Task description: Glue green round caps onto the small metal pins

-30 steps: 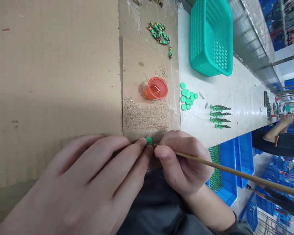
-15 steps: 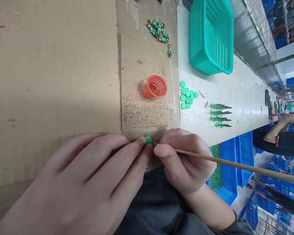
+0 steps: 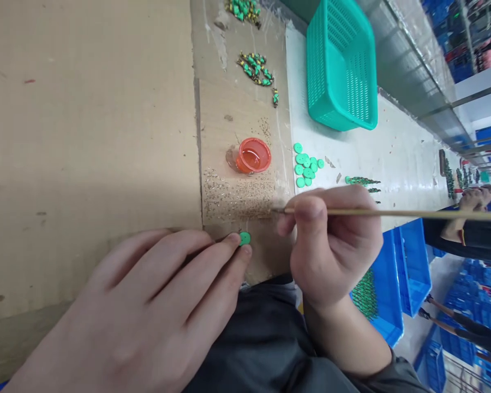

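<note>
My left hand (image 3: 159, 295) lies low over the cardboard, its fingertips pinching a small green button-like disc (image 3: 244, 238) with holes in it. In my right hand (image 3: 331, 240) is a thin wooden-handled brush (image 3: 393, 213), gripped between thumb and fingers. Its dark tip points left, over the near right edge of a patch of tiny brown beads or dots (image 3: 237, 196) on the cardboard. Beyond the patch stands a small red cup (image 3: 265, 158) with clear liquid in it. More green discs (image 3: 305, 169) lie in a loose group to the right of the cup.
A teal plastic basket (image 3: 331, 103) stands at the back right. Small green-and-black figures (image 3: 256, 68) lie on the far cardboard, and dark green spiky pieces (image 3: 362, 180) rest on the white table. Blue bins (image 3: 387, 311) stand below the table edge. A co-worker's hands (image 3: 474, 197) are far right.
My right hand has moved the brush away from the green disc, rightward and away from me, to the edge of the bead patch. My left hand keeps its hold; the view has shifted slightly.
</note>
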The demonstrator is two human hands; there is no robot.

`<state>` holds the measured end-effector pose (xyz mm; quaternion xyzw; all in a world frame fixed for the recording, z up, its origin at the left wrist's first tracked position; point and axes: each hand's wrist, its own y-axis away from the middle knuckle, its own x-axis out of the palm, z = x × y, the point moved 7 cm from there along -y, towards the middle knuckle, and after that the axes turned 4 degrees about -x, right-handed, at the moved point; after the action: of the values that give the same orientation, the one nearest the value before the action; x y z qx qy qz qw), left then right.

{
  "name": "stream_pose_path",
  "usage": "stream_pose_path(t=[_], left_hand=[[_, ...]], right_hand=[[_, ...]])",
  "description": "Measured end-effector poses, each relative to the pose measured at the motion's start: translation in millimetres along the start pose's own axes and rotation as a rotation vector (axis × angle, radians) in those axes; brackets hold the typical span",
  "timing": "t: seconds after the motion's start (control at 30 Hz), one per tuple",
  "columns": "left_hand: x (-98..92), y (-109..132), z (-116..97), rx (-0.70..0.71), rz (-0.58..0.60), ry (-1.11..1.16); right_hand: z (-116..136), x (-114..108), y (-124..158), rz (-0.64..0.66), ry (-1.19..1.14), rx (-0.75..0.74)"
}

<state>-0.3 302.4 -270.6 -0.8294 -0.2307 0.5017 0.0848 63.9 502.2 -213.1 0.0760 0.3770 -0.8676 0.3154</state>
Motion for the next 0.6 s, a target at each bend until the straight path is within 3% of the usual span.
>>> stream_pose_path(t=[0.23, 0.6], left_hand=[[0.5, -3.0, 1.9, 0.013, -0.070, -0.044], [-5.3, -13.6, -1.5, 0.058, -0.126, -0.002]], right_hand=[[-7.3, 26.5, -50.2, 0.109, 0.000, -0.069], [-10.8, 41.3, -55.3, 0.197, 0.128, -0.102]])
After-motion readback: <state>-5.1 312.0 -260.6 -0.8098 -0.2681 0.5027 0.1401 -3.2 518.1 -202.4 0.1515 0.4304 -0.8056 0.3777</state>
